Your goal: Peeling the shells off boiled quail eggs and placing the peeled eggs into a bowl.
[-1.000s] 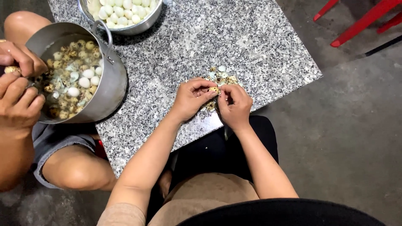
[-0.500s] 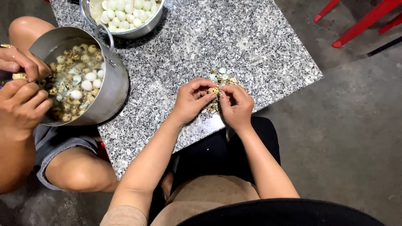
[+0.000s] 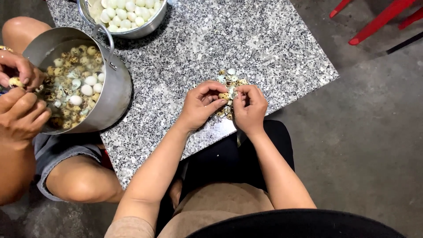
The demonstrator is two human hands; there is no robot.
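Both the left hand [image 3: 200, 105] and the right hand [image 3: 250, 108] pinch one small speckled egg [image 3: 224, 95] between curled fingertips, above a shell pile [image 3: 229, 79] on the stone table [image 3: 264, 44]; it looks light, brittle, probably slippery, so gentle fingertip holds at its ends suit it

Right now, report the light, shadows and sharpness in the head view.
Head view: soft even light, no hard glare; faint shadows under the left hand and right hand on the granite slab; sheen on the steel pot; frame sharp, speckled egg tiny.
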